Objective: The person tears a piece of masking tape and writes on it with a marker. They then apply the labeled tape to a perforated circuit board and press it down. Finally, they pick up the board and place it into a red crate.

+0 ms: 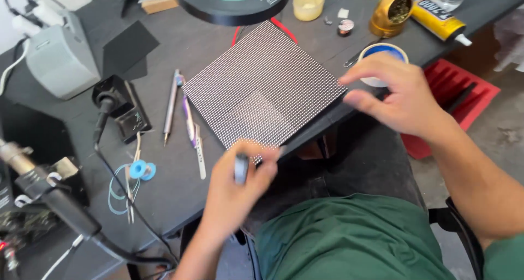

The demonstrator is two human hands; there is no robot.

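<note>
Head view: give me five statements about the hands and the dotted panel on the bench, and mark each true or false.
1. The left hand grips a small grey cylindrical tool at the near edge of the dotted square panel. True.
2. The right hand is at the panel's right corner. True.
3. The panel stands upright against the wall. False: it lies flat on the dark bench.
4. The yellow glue tube is in the right hand. False: it lies at the far right of the bench, untouched.
5. Tweezers and a probe lie left of the panel. True.
</note>
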